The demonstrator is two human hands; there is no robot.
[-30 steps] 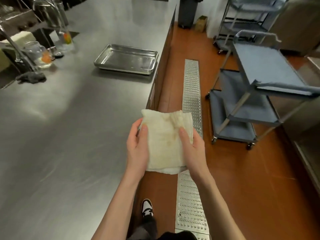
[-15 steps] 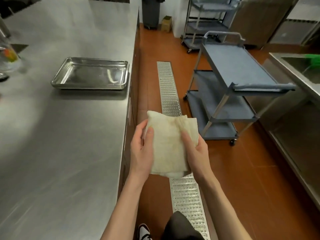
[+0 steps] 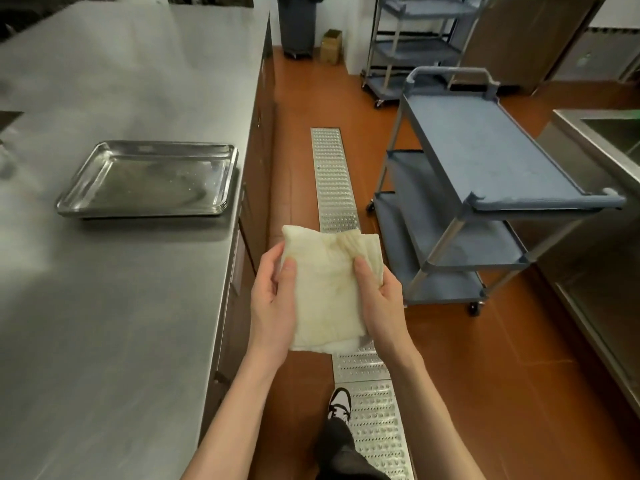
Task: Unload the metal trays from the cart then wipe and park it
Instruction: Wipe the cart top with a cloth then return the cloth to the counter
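Head view: both hands (image 3: 273, 299) grip folded cloth (image 3: 325, 289), cart (image 3: 485, 188) right.

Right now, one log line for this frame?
phase: pre-wipe | hands: left and right hold cloth | trays: stacked on counter | cart: shelves bare, unwiped

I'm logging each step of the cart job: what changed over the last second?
The view swung right toward the cart; the sink end of the counter slid out of sight. Nothing was picked up or let go. Both hands, left and right, still hold the folded cloth; the trays stay stacked on the counter.
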